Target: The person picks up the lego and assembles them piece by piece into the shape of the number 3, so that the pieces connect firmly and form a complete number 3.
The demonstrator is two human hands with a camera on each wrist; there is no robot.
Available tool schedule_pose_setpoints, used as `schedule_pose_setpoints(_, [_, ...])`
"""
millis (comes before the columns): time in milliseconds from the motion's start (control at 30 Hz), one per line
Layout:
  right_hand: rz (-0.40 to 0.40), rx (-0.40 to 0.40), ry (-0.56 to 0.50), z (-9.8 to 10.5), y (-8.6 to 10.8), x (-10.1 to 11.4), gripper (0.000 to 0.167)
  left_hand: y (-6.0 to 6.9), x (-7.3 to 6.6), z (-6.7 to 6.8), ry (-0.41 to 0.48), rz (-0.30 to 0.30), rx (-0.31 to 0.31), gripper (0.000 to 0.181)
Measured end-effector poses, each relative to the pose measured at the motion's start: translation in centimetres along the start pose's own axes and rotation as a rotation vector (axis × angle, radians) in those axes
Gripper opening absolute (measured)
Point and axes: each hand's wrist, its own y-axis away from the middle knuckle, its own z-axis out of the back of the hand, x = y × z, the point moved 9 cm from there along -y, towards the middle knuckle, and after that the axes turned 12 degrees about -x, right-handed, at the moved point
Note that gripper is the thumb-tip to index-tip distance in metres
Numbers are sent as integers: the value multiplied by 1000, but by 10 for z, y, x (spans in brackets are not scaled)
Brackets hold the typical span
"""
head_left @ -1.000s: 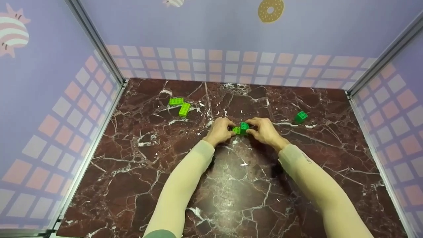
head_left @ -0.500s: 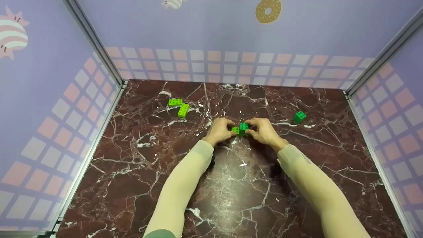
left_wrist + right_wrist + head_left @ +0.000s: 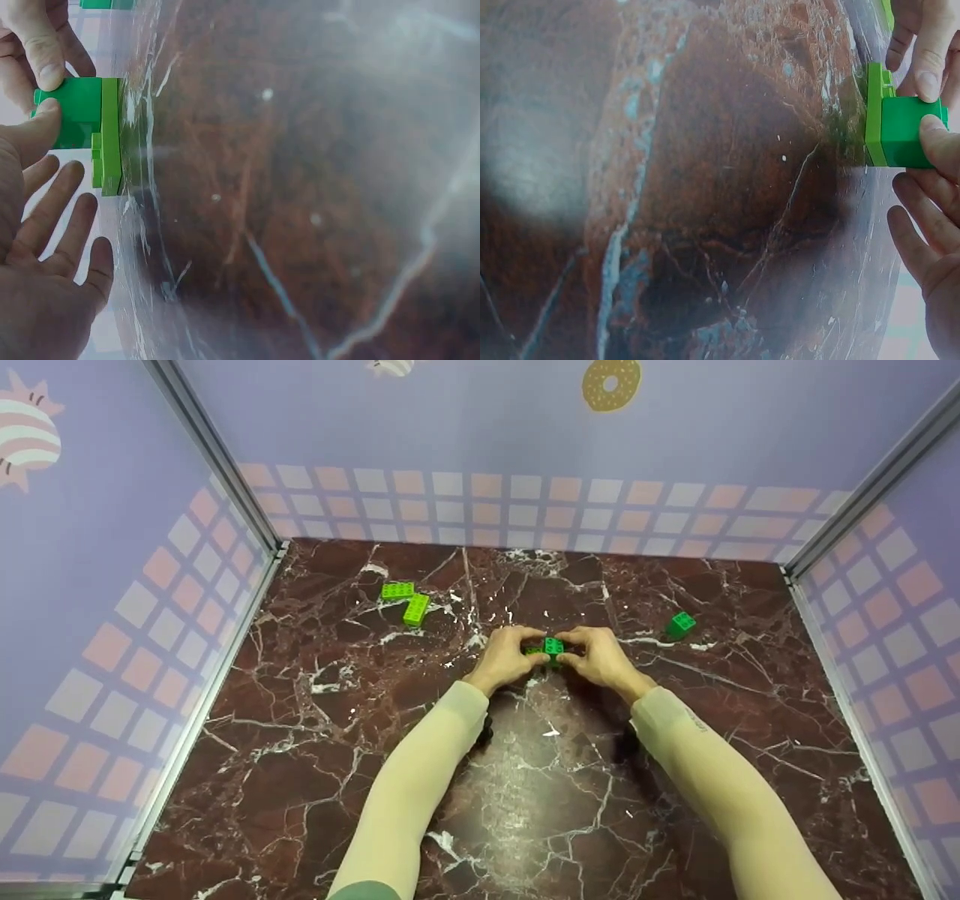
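Green block (image 3: 553, 648) sits on one end of lime brick (image 3: 111, 165); left hand (image 3: 508, 657) and right hand (image 3: 600, 657) both pinch the block. Second block (image 3: 680, 624) well apart, right.

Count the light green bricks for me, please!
3: one light green brick and another brick lie left of the left hand; the third brick sits under the dark green block. Some might be hidden.

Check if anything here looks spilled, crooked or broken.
Nothing stands out: the dark green block sits straight on one end of the light green brick, and neither shows damage. White flecks on the marbled tabletop might be debris or patterning; I can't tell.
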Motion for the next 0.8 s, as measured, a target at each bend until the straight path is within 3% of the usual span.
schedule_pose_setpoints(167, [0, 4, -1, 1, -1, 1, 38, -5, 9, -8, 29, -10, -7, 41])
schedule_pose_setpoints(233, [0, 9, -5, 1, -1, 1, 38, -7, 14, -12, 17, -18, -17, 39])
schedule_pose_setpoints(300, [-6, 14, -15, 1, 0, 0, 38, -5, 7, -10, -7, -16, -19, 39])
schedule_pose_setpoints(433, [-15, 17, -23, 1, 1, -3, 38, -7, 15, -16, -36, -19, -28, 40])
schedule_pose_setpoints(800, [-54, 25, -72, 1, -2, -7, 38, -10, 28, -20, -18, 24, -37, 42])
